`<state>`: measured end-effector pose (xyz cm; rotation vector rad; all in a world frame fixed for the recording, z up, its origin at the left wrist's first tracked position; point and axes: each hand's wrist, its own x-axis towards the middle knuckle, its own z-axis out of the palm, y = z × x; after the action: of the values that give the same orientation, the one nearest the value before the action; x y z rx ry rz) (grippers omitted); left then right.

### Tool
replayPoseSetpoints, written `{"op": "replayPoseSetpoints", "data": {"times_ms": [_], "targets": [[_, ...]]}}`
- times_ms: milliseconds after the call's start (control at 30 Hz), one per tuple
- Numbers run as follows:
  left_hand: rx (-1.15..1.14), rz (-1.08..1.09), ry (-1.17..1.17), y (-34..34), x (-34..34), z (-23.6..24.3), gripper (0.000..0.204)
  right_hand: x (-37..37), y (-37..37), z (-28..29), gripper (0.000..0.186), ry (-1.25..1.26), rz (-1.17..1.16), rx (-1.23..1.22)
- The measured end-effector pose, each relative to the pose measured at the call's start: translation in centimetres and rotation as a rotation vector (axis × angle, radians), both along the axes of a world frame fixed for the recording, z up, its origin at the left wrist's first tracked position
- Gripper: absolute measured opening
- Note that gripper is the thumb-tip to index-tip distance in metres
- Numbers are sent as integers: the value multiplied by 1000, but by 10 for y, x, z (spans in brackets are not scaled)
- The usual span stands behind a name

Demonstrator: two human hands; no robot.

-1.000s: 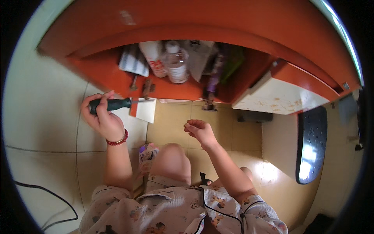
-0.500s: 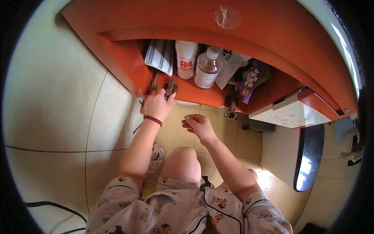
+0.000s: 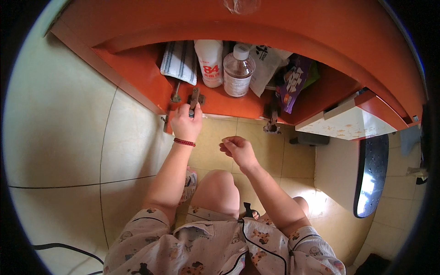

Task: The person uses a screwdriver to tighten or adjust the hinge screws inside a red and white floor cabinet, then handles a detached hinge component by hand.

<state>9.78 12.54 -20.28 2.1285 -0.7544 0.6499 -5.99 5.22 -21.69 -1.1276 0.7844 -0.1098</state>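
Observation:
A rusty metal cabinet hinge (image 3: 195, 95) stands at the bottom front edge of the open orange-red cabinet (image 3: 220, 106). My left hand (image 3: 186, 123), with a red beaded bracelet on the wrist, has its fingers closed round the hinge's near end; the fingertips are partly hidden. Right of it and lower, my right hand (image 3: 240, 153) hangs free above the floor tiles with thumb and fingers pinched together. Whether anything small sits in that pinch I cannot make out. A second rusty hinge (image 3: 272, 122) is on the same edge farther right.
Inside the cabinet stand a striped cloth (image 3: 180, 63), a white bottle (image 3: 211, 57), a clear bottle (image 3: 239, 75) and a purple packet (image 3: 293, 85). A white floral panel (image 3: 353, 123) juts out at right, near a black glossy panel (image 3: 370, 178). A black cable (image 3: 68, 247) lies at lower left.
My left hand has shifted slightly and closed more fully round the hinge's near end. The right hand stays pinched in nearly the same place. The whole view has shifted a little.

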Motion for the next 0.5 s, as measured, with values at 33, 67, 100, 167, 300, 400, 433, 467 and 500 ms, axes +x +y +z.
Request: {"op": "replayPoseSetpoints", "data": {"times_ms": [33, 67, 100, 167, 300, 400, 433, 467, 500], "targets": [[-3, 0, 6, -1, 2, -2, 20, 0, -1, 1, 21, 6, 0, -3], [-19, -10, -37, 0, 5, -3, 20, 0, -1, 4, 21, -5, -12, -1], [-36, -19, -80, 1, 8, -4, 21, 1, -1, 7, 21, -16, -23, 1], [-33, -21, -85, 4, 10, -8, 21, 3, 0, 13, 22, -29, -34, 37], [-19, 20, -38, 2, 1, -7, 21, 21, -4, 18, 22, -83, -3, -14], [-78, 0, 6, 3, 1, -11, 20, 42, -7, 26, 21, -181, -22, -355], [-112, -1, 21, 2, 2, -12, 20, 51, -9, 22, 22, -202, -55, -481], [-112, 1, 24, 2, 0, -10, 20, 57, -12, 24, 22, -199, -53, -481], [-122, 6, 53, 1, -3, -6, 21, 63, -14, 27, 22, -196, -78, -373]]}}
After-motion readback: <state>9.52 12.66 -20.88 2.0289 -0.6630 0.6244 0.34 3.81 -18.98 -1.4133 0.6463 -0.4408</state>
